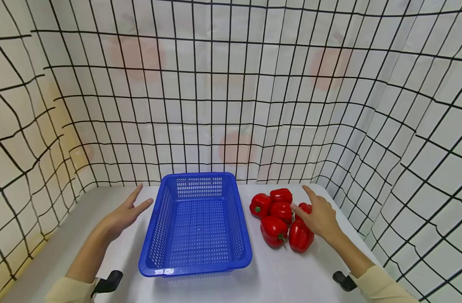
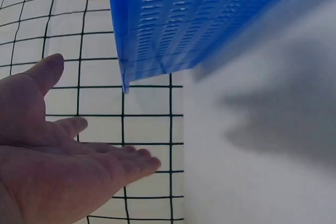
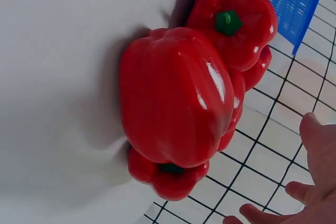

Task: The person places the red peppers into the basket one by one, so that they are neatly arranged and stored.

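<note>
A blue plastic basket (image 1: 194, 269) with perforated walls stands on the white table, and nothing lies in it. To its right sits a cluster of several red bell peppers (image 1: 274, 231) with green stem ends. My left hand (image 1: 121, 219) hovers left of the basket, fingers straight and thumb spread, touching nothing; the left wrist view shows this hand (image 2: 68, 171) apart from the basket wall (image 2: 173, 24). Over the right side of the peppers is my right hand (image 1: 320, 216), fingers extended. In the right wrist view that hand (image 3: 315, 182) is apart from the nearest pepper (image 3: 173, 98).
Black wire grid (image 1: 231, 101) encloses the table at the back and both sides, with white sheeting behind it. Dark straps with camera mounts (image 1: 109, 283) sit at both wrists. The white tabletop (image 1: 276, 277) extends in front of the peppers.
</note>
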Demonstrator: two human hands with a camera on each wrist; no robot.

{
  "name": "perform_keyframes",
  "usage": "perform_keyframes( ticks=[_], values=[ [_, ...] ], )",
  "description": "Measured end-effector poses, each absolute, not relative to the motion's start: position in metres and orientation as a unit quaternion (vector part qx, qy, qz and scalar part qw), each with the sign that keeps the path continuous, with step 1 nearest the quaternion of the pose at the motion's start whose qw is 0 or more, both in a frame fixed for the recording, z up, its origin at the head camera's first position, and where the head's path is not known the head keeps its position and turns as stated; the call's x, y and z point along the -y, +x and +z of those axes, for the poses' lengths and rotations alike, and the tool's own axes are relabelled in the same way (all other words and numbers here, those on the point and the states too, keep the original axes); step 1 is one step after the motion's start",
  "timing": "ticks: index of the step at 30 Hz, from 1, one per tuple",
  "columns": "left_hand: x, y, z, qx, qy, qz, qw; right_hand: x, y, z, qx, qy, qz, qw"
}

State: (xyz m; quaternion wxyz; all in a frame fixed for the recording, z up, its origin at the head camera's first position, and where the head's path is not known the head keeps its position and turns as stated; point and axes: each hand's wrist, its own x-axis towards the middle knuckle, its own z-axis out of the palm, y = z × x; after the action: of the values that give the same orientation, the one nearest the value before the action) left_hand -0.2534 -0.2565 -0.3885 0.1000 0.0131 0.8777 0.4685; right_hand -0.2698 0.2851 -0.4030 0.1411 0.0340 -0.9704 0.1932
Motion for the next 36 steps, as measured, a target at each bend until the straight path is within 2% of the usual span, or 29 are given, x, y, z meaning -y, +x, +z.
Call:
perform_keyframes(
  ticks=[15, 36],
  values=[
    [0.253, -0.248, -0.421, -0.780, 0.054, 0.612, 0.121, -0.303, -0.263, -0.418, 0.966, 0.006, 0.233, 0.112],
    [0.258, -0.245, -0.441, -0.683, 0.036, 0.712, 0.162, -0.310, -0.250, -0.443, 0.958, -0.013, 0.286, 0.019]
  ],
)
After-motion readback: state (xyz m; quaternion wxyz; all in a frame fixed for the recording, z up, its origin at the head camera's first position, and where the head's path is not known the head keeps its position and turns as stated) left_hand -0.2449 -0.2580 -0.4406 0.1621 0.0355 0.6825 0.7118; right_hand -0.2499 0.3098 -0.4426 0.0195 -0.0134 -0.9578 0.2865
